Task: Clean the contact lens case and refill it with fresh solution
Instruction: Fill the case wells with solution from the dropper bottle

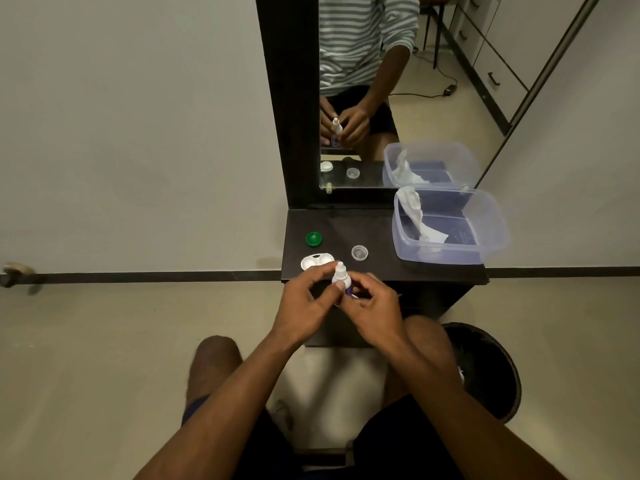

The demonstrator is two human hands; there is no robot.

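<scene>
A small white solution bottle (340, 276) with a purple label is held upright over the front edge of the dark shelf (381, 230). My left hand (304, 303) grips its left side and my right hand (370, 304) holds its lower part. Just behind my left fingers lies the white contact lens case (315, 261), open, on the shelf. A green cap (313, 239) rests behind it, and a clear cap (359, 252) lies to the right.
A clear plastic box (491, 233) with a crumpled white tissue (420, 220) stands at the shelf's right end. A mirror (363, 81) rises behind the shelf. A dark round bin (491, 368) sits on the floor at the right, beside my knee.
</scene>
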